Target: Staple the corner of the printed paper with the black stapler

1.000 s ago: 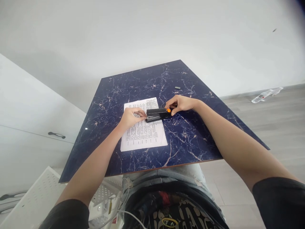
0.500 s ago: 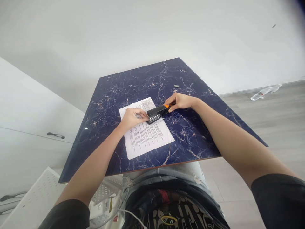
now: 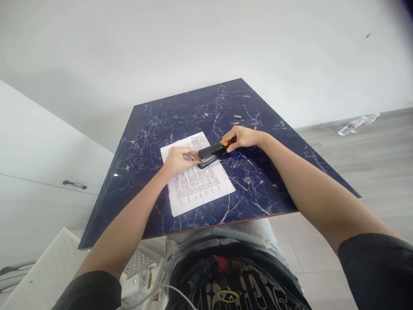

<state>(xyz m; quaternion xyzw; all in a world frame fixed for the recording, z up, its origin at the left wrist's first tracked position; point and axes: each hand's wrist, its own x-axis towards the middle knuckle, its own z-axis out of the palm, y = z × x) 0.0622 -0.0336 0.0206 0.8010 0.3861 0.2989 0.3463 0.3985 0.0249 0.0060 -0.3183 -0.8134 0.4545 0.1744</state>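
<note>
Right hand point(image 3: 244, 136) pinches the stapler point(image 3: 211, 150) by its orange end; the left hand point(image 3: 177, 160) meets the other end, its hold unclear. Near the surface point(image 3: 180, 116)'s front edge lies paper point(image 3: 201, 189), print unreadable; the stapler crosses its right edge, underside hidden.

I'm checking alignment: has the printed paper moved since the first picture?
Yes: the paper has turned counterclockwise, its near left corner closer to the front edge of the table.
</note>
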